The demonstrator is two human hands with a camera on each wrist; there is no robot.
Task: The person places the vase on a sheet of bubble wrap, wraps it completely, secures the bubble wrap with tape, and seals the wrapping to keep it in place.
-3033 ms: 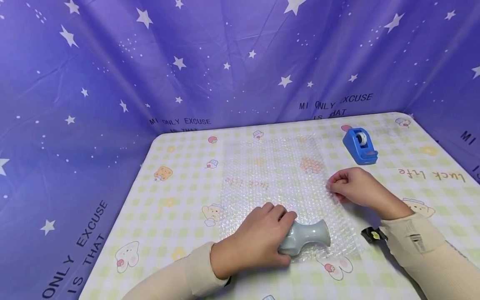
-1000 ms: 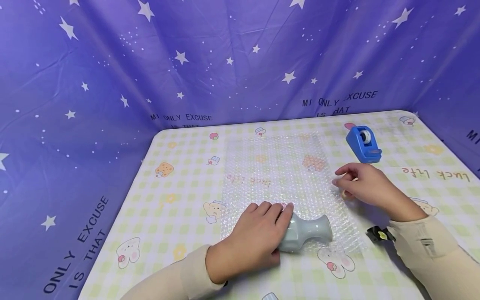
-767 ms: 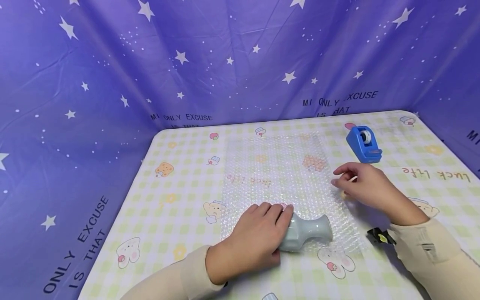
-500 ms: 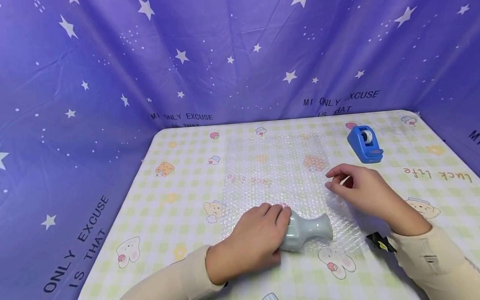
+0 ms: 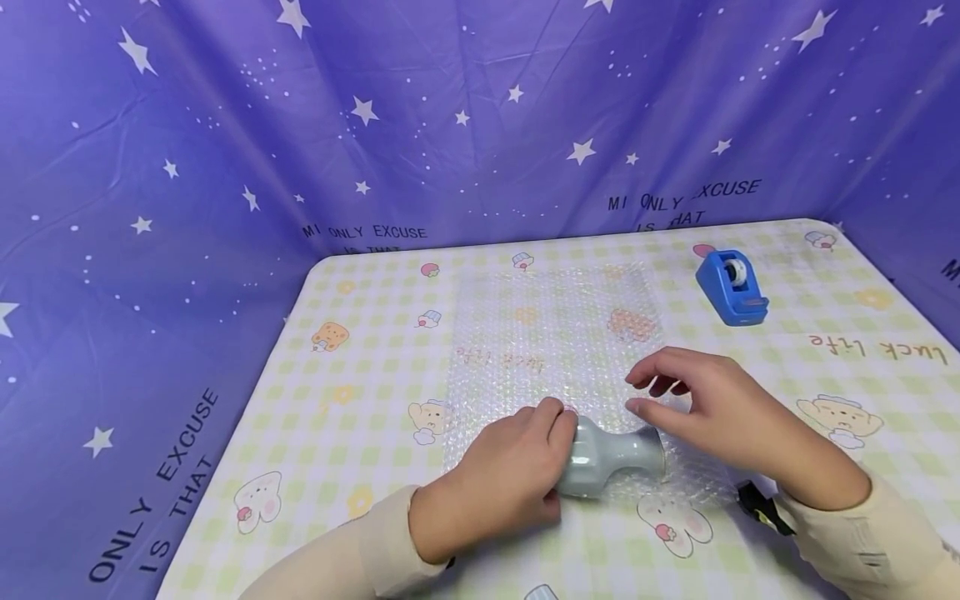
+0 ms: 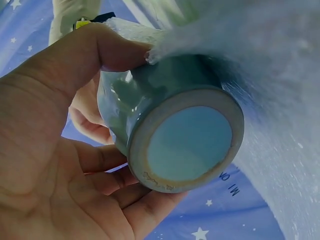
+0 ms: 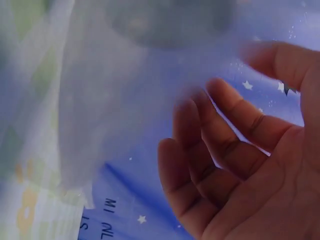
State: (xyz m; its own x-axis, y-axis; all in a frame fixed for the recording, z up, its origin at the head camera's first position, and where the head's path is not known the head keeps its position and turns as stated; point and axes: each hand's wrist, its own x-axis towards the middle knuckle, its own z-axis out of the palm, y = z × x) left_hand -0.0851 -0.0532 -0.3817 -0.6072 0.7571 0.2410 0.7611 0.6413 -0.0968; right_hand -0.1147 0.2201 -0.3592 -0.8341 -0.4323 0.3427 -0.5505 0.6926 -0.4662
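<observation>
A pale blue-green glazed vase [image 5: 600, 458] lies on its side on a sheet of clear bubble wrap [image 5: 555, 325], its neck pointing right. My left hand [image 5: 498, 479] grips the vase's body from the left. In the left wrist view the thumb and fingers curl round the vase [image 6: 150, 95], whose round base faces the camera, and bubble wrap touches the thumb tip. My right hand [image 5: 708, 404] hovers beside the vase's neck, above the right edge of the wrap. Its fingers are relaxed and apart from the thumb, with nothing between them, as the right wrist view of that hand [image 7: 240, 150] also shows.
A blue tape dispenser [image 5: 731, 287] with a roll of tape stands at the back right of the table. Under everything lies a green-checked tablecloth [image 5: 382, 367] with cartoon prints. A purple starry curtain [image 5: 420, 108] closes off the back and sides.
My right hand has let go of the bubble wrap's right edge and moved left and nearer, toward the vase's neck, its fingers spreading. The left hand stays on the vase.
</observation>
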